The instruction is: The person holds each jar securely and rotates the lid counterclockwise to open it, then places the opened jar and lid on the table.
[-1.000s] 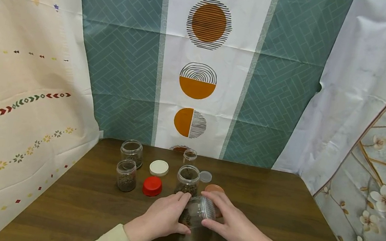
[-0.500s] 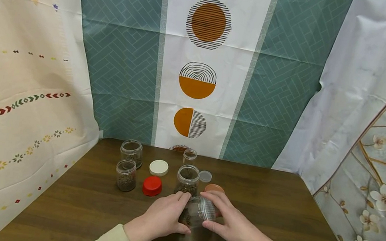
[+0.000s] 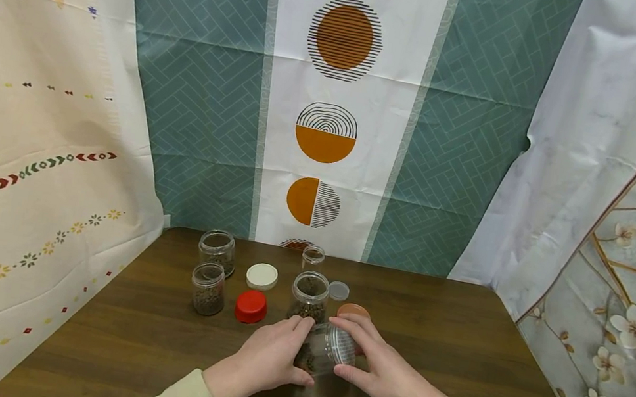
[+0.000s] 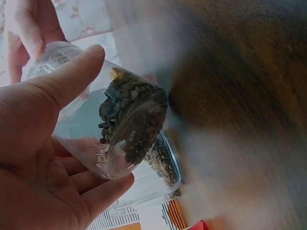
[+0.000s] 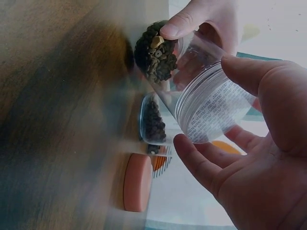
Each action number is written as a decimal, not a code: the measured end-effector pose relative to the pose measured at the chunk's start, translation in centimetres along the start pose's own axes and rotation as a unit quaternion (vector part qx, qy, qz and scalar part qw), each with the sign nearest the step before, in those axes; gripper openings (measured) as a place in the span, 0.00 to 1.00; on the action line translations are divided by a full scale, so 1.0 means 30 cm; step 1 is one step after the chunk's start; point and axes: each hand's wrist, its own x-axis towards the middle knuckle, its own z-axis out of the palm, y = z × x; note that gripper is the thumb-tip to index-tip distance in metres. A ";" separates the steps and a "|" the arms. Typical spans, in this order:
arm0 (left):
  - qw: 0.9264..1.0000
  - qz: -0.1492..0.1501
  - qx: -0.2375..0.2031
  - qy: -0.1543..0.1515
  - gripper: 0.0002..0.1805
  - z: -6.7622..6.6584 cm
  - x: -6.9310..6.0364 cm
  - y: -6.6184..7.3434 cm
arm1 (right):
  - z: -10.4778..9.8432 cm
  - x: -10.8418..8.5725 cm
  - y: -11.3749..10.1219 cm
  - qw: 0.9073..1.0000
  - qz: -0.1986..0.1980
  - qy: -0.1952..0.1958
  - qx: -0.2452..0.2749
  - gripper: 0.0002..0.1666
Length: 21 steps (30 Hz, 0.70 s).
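My left hand (image 3: 277,351) holds a clear jar (image 4: 120,115) tilted on its side, its top turned to the right. Dark pellets (image 4: 134,115) and one yellowish bit lie toward its bottom end. Thumb and fingers of my right hand (image 3: 387,366) span the clear ridged lid (image 5: 211,108), which has a fine printed pattern on its face. The lid sits on the jar's mouth. Just behind stands an open jar (image 3: 308,297) with similar pellets. A salmon-coloured lid (image 5: 136,182) lies beyond my right hand, partly hidden by it in the head view.
Two open jars with dark contents, a front one (image 3: 208,289) and a rear one (image 3: 217,252), stand at left. Near them lie a red lid (image 3: 251,307) and a white lid (image 3: 262,276). A small clear jar (image 3: 313,259) and a small translucent lid (image 3: 339,291) are farther back.
My right thumb has shifted very slightly along the lid. The tilted jar, my left hand and the things on the table stay where they were.
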 end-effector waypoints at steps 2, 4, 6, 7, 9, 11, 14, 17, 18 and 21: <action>1.000 0.000 -0.001 0.000 0.53 0.000 0.000 0.000 | 0.001 -0.001 -0.001 1.000 -0.001 0.002 -0.003 0.43; 1.000 -0.001 -0.003 0.000 0.53 0.000 0.000 -0.001 | 0.000 -0.002 -0.001 1.000 -0.001 0.004 -0.004 0.43; 1.000 -0.003 -0.005 -0.001 0.53 0.000 0.000 -0.002 | -0.001 -0.001 -0.001 1.000 -0.003 0.005 -0.005 0.44; 1.000 -0.004 -0.008 -0.002 0.52 0.000 0.000 -0.003 | -0.002 -0.001 -0.001 1.000 -0.005 0.007 -0.006 0.44; 1.000 -0.008 -0.012 -0.004 0.52 -0.001 0.000 -0.004 | -0.005 0.000 0.000 1.000 -0.012 0.008 0.000 0.45; 1.000 -0.011 -0.014 -0.006 0.52 -0.002 0.000 -0.005 | -0.009 0.000 0.002 1.000 -0.018 0.013 0.008 0.45; 1.000 -0.013 -0.014 -0.006 0.52 -0.003 0.000 -0.005 | -0.016 0.000 0.003 0.999 -0.021 0.018 0.019 0.45; 1.000 -0.011 -0.012 -0.005 0.52 -0.004 0.001 -0.007 | -0.023 0.001 0.003 0.999 -0.022 0.020 0.024 0.45; 1.000 -0.010 -0.011 -0.005 0.52 -0.004 0.001 -0.007 | -0.025 0.002 0.003 0.999 -0.023 0.019 0.025 0.45; 1.000 -0.012 -0.015 -0.009 0.52 -0.003 0.001 -0.012 | -0.032 0.002 0.004 0.999 -0.029 0.023 0.021 0.44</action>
